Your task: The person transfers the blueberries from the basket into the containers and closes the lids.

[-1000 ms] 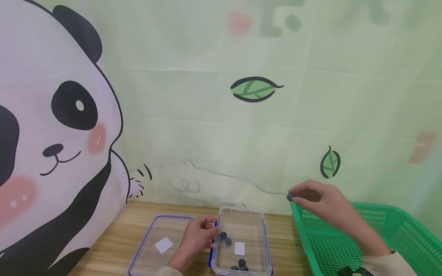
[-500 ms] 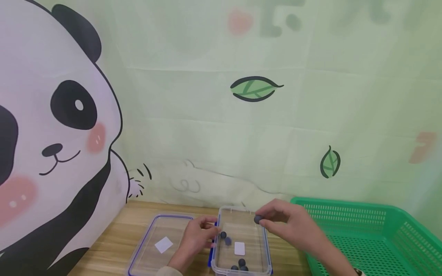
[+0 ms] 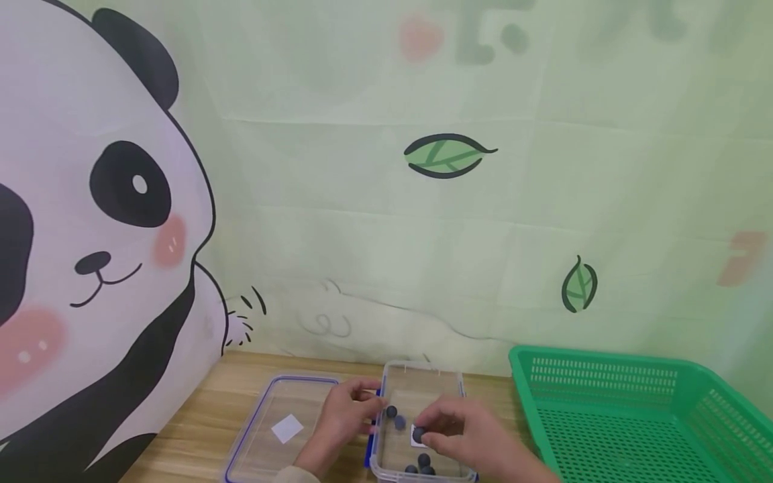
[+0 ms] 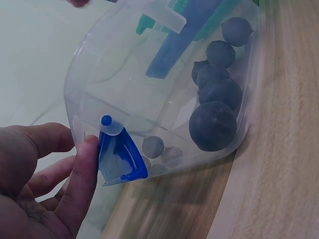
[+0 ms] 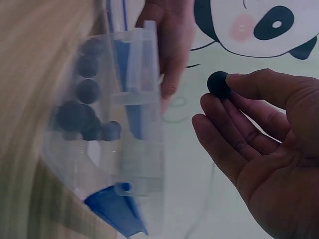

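Observation:
A clear plastic box (image 3: 423,382) with blue side latches stands on the table, several small dark blue balls (image 3: 424,460) on its floor. My right hand (image 3: 468,436) is over the box and pinches one more dark blue ball (image 5: 218,83) between thumb and fingertips. In the right wrist view that ball is above the box's rim. My left hand (image 3: 344,416) rests its relaxed fingers against the box's left wall, a fingertip right at the blue latch (image 4: 122,157). A white label (image 3: 416,443) in the box is partly hidden behind the pinched ball.
Left of the box lies a clear lid (image 3: 274,396) with a blue seal and a white square sticker (image 3: 286,428). A green slotted basket (image 3: 525,402) stands to the right. Behind the wooden table (image 3: 199,416) hangs a pale green panda-print cloth (image 3: 362,255).
From over the green basket's left edge, my right hand has moved left and down with the ball to above the box. The left hand and the balls in the box have stayed put.

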`<state>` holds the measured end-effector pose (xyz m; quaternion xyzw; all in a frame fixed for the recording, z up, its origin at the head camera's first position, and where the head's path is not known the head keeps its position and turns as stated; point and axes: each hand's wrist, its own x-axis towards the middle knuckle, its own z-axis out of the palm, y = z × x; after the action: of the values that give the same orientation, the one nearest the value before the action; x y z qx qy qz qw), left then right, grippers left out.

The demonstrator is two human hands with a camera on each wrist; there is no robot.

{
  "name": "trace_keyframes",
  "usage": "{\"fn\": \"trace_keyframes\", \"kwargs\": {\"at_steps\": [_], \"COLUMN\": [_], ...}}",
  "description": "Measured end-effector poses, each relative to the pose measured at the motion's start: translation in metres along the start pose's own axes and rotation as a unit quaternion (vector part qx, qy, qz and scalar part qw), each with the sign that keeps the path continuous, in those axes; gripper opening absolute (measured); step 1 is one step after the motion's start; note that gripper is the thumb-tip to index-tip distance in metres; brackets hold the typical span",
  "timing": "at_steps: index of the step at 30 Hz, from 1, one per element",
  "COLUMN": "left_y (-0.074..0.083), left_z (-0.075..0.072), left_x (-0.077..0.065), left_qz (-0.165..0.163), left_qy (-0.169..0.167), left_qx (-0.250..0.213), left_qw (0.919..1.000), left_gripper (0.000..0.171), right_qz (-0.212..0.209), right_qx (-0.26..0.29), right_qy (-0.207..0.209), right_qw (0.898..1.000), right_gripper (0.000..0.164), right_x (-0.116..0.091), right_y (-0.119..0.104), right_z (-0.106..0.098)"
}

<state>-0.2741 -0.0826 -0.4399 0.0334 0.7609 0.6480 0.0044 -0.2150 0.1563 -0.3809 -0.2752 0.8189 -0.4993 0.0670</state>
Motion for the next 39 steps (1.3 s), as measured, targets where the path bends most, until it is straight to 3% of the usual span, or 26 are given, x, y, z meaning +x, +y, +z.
{"fn": "trace_keyframes", "kwargs": {"at_steps": [6, 16, 23, 32, 39], "left_y": [0.000, 0.001, 0.000, 0.000, 0.000], "left_z": [0.001, 0.001, 0.001, 0.002, 0.002], "left_x": [0.000, -0.002, -0.001, 0.001, 0.001], "left_qz": [-0.001, 0.005, -0.003, -0.006, -0.005], "left_qy": [0.002, 0.005, 0.006, 0.006, 0.007], "left_qx": [0.004, -0.001, 0.003, 0.007, 0.004], "left_qw": [1.0000, 1.0000, 1.0000, 0.9999, 1.0000], "left_gripper": [0.037, 0.037, 0.037, 0.038, 0.038], "right_qz": [0.020, 0.064, 0.055, 0.106, 0.113], "right_qx": [0.035, 0.011, 0.012, 0.024, 0.013], "right_qy": [-0.035, -0.085, -0.118, -0.094, -0.090], "right_qw": [0.999, 0.994, 0.991, 0.990, 0.989], "right_gripper": [0.013, 0.012, 0.011, 0.011, 0.010], "right_x": [0.001, 0.004, 0.007, 0.004, 0.004], "right_y": [0.012, 0.028, 0.045, 0.031, 0.029], "right_z": [0.007, 0.011, 0.008, 0.011, 0.011]}}
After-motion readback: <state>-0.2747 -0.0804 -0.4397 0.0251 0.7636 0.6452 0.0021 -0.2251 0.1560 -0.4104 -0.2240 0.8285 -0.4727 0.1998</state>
